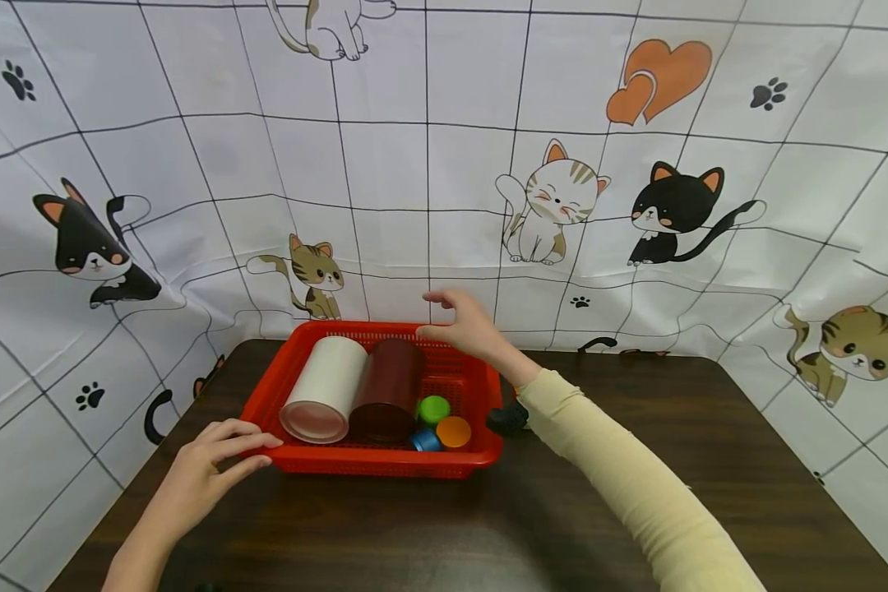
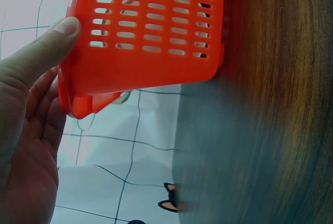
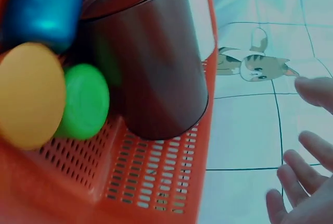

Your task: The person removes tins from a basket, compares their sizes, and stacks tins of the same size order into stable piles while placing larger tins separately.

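Note:
A red plastic basket (image 1: 385,460) with slotted walls stands on the dark wooden table. At its front left corner my left hand (image 1: 203,473) grips the rim; the left wrist view has the thumb (image 2: 66,28) against the outer wall and the fingers partly hidden behind the rim. Over the back right rim hovers my right hand (image 1: 462,325), fingers apart and holding nothing. Inside the basket lie a white cylinder (image 1: 327,382) and a dark brown cylinder (image 1: 390,386), side by side. Right of them sit a green-topped item (image 1: 434,409), an orange-topped item (image 1: 454,432) and a blue item (image 1: 426,441).
A small black object (image 1: 508,419) lies by the basket's right side, partly behind the sleeve (image 1: 599,452). The wooden table (image 1: 636,419) extends to the right. Behind it hangs a white sheet (image 1: 451,164) printed with grid lines and cats.

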The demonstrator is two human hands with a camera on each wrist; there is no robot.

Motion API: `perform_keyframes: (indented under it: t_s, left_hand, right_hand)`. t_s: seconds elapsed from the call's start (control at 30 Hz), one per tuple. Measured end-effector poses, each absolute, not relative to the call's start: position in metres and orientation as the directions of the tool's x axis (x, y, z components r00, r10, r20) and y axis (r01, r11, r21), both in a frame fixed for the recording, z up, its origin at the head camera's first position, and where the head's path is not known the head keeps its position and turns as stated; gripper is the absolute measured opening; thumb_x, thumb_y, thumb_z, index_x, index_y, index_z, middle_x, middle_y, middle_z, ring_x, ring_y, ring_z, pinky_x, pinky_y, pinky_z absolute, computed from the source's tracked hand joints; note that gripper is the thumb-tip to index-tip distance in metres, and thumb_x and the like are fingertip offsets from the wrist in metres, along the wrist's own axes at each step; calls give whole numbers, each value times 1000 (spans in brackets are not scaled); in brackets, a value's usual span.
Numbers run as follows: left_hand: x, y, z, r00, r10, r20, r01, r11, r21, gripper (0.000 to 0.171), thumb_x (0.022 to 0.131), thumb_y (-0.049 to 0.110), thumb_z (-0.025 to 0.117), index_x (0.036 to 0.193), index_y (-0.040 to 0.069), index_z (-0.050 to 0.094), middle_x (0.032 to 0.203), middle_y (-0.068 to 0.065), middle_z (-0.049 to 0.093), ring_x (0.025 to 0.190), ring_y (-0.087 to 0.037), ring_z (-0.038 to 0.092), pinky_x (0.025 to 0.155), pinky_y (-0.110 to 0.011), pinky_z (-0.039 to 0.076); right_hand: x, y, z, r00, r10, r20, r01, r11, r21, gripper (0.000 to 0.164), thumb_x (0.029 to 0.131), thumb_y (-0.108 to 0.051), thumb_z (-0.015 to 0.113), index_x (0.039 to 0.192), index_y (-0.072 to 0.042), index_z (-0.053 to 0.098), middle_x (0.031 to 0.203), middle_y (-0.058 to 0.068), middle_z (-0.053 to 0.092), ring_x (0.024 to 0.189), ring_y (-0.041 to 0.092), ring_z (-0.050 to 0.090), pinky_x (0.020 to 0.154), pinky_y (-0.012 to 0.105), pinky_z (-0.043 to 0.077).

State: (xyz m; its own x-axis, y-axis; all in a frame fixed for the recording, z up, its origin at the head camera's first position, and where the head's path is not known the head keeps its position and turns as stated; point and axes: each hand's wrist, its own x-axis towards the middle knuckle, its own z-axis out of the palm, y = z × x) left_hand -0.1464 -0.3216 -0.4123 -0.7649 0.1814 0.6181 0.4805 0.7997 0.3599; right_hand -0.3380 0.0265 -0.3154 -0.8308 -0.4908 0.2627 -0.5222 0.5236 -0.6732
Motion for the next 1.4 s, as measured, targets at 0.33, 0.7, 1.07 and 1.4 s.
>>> perform_keyframes:
  t_s: [0.33,0.7,1.07,1.4]
  left_hand:
    - [-145,-320,-412,-784,160,600,456,804,381,45,67,3,86,100,32,77,99,10,66,97,10,43,82,0,38]
    - [-144,-320,-413,-770,170,615,473,799,371,46,66,2,86,100,31,77,98,11,66,96,9,44,81,-2,38]
    - [-145,-320,-413,-774,163,612,466,800,377,46,67,1,86,100,31,77,98,11,65,95,9,43,79,-3,38]
    - [-146,-321,-413,-771,164,616,467,802,371,46,66,1,86,100,31,77,99,11,65,96,9,44,81,-3,38]
  right_hand:
    - [-353,24,-332,-760,-628,166,-585,550,-596,77,81,-32,82,146,-14,45,149,11,45,135,34,45,109,49,41]
    - [-348,21,-361,-751,-659,-30,-533,634,-560,72,80,-29,84,141,-10,50,146,8,51,130,28,53,109,42,45]
    - [-339,17,-366,-778,-595,-201,-474,766,-434,51,78,-28,86,120,-9,63,123,7,63,111,23,56,94,38,51]
    - [-343,11,-381,-741,-602,-298,-480,785,-393,53,78,-26,86,126,-14,67,125,5,67,104,17,59,93,35,53]
